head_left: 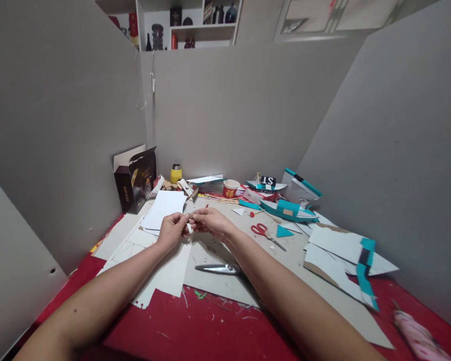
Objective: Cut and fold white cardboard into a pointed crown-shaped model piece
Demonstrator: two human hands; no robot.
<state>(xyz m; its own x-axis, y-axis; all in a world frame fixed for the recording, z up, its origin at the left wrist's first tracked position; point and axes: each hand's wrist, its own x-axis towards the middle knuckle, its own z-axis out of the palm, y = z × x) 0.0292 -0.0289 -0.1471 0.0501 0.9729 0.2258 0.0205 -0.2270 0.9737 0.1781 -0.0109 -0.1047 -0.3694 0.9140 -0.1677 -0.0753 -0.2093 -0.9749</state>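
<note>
Over the middle of the table my left hand (173,229) and my right hand (210,222) meet, fingertips pinched close together. Whatever sits between the fingers is too small to make out. White paper sheets (167,204) and a larger sheet with pencil lines (135,246) lie under and beside my left hand. Below my right forearm rests a pair of large metal scissors (216,269), its handles hidden by the arm. Red-handled scissors (261,230) lie to the right of my right hand, near a teal paper triangle (284,231).
Teal-and-white model boats (289,210) stand at the back right, with cut card pieces (338,250) before them. A red paper cup (231,188), a yellow jar (176,174) and a dark box (135,183) line the back. Grey partitions (225,110) enclose the red-covered table (195,328).
</note>
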